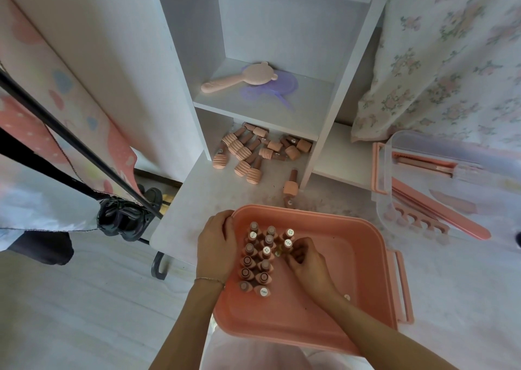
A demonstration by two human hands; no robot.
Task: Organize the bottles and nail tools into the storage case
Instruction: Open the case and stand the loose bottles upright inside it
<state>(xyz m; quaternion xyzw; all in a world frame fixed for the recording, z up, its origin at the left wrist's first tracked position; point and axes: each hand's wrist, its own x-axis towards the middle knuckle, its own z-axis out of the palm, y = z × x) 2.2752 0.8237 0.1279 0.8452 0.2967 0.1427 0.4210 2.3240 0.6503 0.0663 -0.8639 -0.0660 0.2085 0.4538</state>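
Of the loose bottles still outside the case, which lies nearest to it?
The single bottle on the shelf base just beyond the pink case's far rim, apart from the pile deeper in the cubby.

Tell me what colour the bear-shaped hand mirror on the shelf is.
Pale peach-pink hand mirror, seen in the head view.
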